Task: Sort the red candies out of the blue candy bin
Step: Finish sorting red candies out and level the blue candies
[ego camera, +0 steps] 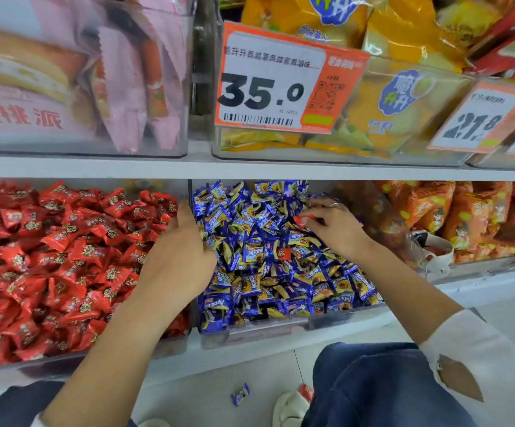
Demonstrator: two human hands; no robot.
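Note:
The clear bin of blue candies (281, 329) sits on the lower shelf, centre. My right hand (333, 224) is over its back right part and pinches a red candy (304, 217) between thumb and fingers. Another red candy (283, 253) lies among the blue ones near the bin's middle. My left hand (179, 254) rests with straight fingers on the divider between the blue bin and the bin of red candies (49, 257) to its left, holding nothing.
An orange snack bin (466, 217) with a white scoop (435, 248) stands to the right. Upper shelf bins carry price tags (281, 81). On the floor lie a blue candy (241, 394) and a red candy (307, 391) beside my shoe (290, 408).

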